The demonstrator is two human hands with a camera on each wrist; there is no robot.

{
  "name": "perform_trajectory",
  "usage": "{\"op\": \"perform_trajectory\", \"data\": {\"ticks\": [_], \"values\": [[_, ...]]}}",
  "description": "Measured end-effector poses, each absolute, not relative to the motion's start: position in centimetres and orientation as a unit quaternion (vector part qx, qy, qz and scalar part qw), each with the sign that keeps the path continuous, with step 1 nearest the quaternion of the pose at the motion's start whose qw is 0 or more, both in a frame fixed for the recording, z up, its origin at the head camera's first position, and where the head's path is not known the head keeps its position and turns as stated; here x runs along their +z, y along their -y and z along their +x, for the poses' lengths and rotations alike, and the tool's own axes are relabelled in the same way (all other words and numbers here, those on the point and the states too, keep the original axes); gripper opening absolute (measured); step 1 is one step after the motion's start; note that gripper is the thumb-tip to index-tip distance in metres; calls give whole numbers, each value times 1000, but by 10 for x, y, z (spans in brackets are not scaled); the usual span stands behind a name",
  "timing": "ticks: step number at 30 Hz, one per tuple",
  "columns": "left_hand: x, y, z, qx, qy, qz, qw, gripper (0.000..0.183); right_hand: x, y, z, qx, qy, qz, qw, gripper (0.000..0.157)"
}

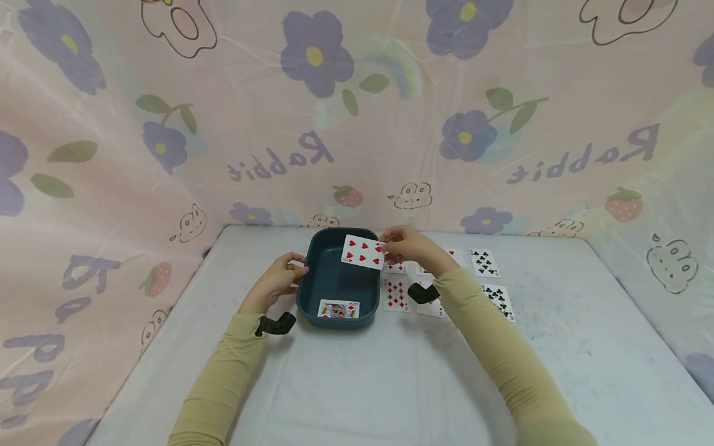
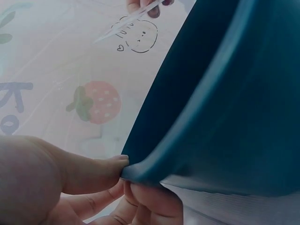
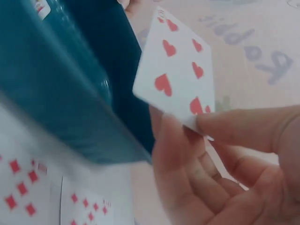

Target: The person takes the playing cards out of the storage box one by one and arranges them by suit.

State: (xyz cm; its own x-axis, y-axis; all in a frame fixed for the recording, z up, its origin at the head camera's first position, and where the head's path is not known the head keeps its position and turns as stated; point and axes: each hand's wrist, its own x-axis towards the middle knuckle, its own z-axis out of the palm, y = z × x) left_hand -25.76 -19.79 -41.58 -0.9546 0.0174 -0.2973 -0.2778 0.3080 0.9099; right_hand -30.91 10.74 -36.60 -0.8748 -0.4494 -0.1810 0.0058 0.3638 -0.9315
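Observation:
My right hand pinches a six of hearts playing card by its right edge, between thumb and fingers. Face up, the card hangs over the right side of a dark teal plastic tray. At the tray's left side, my left hand grips the rim; in the left wrist view the thumb lies against the rim and the fingers curl beneath it. One picture card lies face up inside the tray, near its front wall.
Right of the tray, face-up cards lie in two rows, among them a diamonds card and clubs cards; my right forearm hides part of them. A patterned cloth rises behind the white table.

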Motion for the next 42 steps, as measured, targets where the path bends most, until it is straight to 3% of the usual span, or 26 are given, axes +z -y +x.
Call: {"op": "perform_trajectory", "data": {"ticks": [9, 18, 26, 34, 42], "values": [[-415, 198, -256, 591, -793, -63, 134, 33, -378, -157, -297, -619, -745, -152, 194, 15], [-418, 199, -256, 591, -794, -65, 130, 31, -387, -198, -277, -592, -777, -119, 177, 18], [-418, 198, -256, 588, -796, -66, 126, 30, -404, -237, -248, -601, -770, -101, 189, 32], [-416, 198, -255, 591, -794, -66, 128, 30, -419, -271, -220, -609, -760, -90, 208, 19], [-416, 197, -255, 591, -794, -67, 129, 30, -422, -292, -199, -565, -791, -77, 222, 22]]}}
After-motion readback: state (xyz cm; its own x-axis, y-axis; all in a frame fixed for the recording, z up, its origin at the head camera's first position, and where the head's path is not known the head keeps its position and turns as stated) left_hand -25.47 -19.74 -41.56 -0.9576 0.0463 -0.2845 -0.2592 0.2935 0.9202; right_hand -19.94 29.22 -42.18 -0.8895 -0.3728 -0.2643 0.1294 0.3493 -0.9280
